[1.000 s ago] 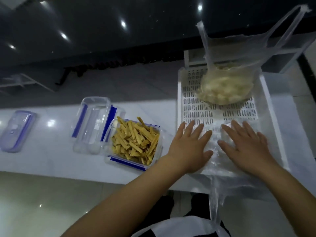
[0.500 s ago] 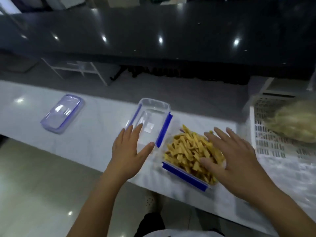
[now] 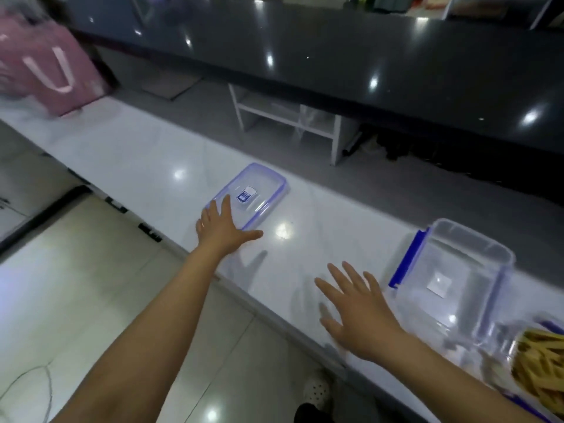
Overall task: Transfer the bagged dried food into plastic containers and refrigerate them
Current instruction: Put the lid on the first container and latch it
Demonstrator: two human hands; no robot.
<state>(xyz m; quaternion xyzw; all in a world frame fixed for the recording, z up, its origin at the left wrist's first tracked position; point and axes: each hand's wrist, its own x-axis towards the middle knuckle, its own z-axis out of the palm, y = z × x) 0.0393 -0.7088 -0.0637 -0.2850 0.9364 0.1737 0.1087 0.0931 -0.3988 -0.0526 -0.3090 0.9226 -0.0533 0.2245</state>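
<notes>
Left hand [image 3: 224, 228], fingers [image 3: 213, 212] spread flat, tips on the near end of the lid [image 3: 251, 194]; contact likely, though blur leaves it unsure. Lid lies on the bench [image 3: 146, 154], long axis running away from the fingertips and to the right. Right hand [image 3: 355, 312] hovers with fingers splayed, holding nothing, well short of the lid. Left is clearly nearer. Empty tub [image 3: 451, 279] sits just right of the right fingers; filled tub [image 3: 540, 367] beyond.

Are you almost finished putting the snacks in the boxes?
Partly. One container already holds yellow strips, still without a lid. The left hand reaches the lid on the counter; the right hand hovers open. The clear container is empty. Closing and refrigerating remain.
</notes>
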